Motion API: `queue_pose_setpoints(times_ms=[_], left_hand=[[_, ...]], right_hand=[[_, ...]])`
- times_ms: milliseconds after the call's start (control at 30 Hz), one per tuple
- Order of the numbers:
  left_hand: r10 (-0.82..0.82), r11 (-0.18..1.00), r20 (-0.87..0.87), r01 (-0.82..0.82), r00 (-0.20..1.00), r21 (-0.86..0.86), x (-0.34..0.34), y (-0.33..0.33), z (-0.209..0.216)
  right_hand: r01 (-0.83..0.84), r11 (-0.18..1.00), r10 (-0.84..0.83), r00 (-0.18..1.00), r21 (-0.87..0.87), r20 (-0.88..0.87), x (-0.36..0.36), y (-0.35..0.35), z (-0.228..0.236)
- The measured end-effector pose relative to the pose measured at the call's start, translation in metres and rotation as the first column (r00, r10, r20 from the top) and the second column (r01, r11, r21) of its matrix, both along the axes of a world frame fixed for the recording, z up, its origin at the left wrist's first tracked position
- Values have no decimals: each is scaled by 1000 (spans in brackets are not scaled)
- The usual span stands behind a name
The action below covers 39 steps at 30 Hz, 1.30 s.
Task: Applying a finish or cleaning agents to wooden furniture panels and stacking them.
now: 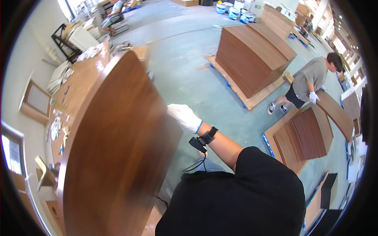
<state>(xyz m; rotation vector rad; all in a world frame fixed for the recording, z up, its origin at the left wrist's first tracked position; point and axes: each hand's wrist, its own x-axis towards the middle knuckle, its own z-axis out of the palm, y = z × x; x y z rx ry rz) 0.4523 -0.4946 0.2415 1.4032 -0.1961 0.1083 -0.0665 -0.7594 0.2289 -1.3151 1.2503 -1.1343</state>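
Note:
A large brown wooden panel (pixel 114 149) with a curved top edge stands tilted upright in front of me, filling the left middle of the view. Its grain is smeared by motion. My right hand (pixel 184 117), in a white glove with a blue cuff, is closed on the panel's right edge; the fingertips go behind it. A black strapped device (pixel 202 139) with a cable sits on my right wrist. My left hand is out of sight.
A cluttered workbench (pixel 84 72) runs along the left wall. Stacked brown panels (pixel 252 59) rest on a pallet ahead. At right, a person (pixel 311 78) in white gloves holds a long panel (pixel 334 112) beside another stack (pixel 305 133). White-and-blue buckets (pixel 234 13) stand far back.

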Motion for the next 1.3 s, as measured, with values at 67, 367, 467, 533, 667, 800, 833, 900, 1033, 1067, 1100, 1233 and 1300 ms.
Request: queue_pose_setpoints(times_ms=[67, 367, 467, 533, 667, 800, 833, 900, 1033, 1067, 1100, 1233, 1300], left_hand=[[-60, 998, -8, 60, 998, -9, -20, -37, 4], [-325, 946, -116, 321, 939, -52, -128, -197, 1], [-434, 901, -176, 427, 884, -76, -163, -262, -8], [-504, 863, -213, 499, 837, -81, -180, -309, -15], [-634, 765, -292, 635, 716, -105, -203, -408, -32], [-795, 589, -304, 789, 525, -177, -278, -517, -51], [-838, 516, -320, 833, 442, -200, -290, -546, -57], [-855, 469, -334, 868, 397, -166, -328, -605, -63], [-886, 324, -380, 941, 266, -97, -400, -742, -73], [-874, 292, -426, 954, 236, -70, -424, -768, -66], [-869, 254, -463, 961, 177, -110, -451, -791, -55], [-863, 68, -505, 987, -14, -143, -541, -875, -47], [-875, -9, -478, 991, -72, -133, -584, -907, -41]], right_hand=[[165, 986, -165, 986, 18, 17, -44, -6, -19], [507, 817, -571, 778, -275, -262, -267, -14, -38], [663, 717, -681, 732, -217, -11, -333, -6, -52], [730, 678, -642, 643, -83, 417, -349, 0, -54], [818, 567, -744, 456, 100, 488, -381, 9, -70], [897, 442, -815, 395, 14, 424, -415, 1, -82], [919, 392, -853, 347, 38, 391, -420, -3, -81], [940, 337, -888, 301, 48, 348, -435, -14, -82], [973, 203, -976, 191, -114, -105, -451, -57, -63], [963, 180, -957, 124, -201, -263, -455, -66, -56], [976, 144, -965, 101, -165, -242, -460, -73, -53], [993, 10, -986, -9, -114, -166, -477, -96, -49], [998, -61, -998, -62, 32, 26, -495, -109, -58]])
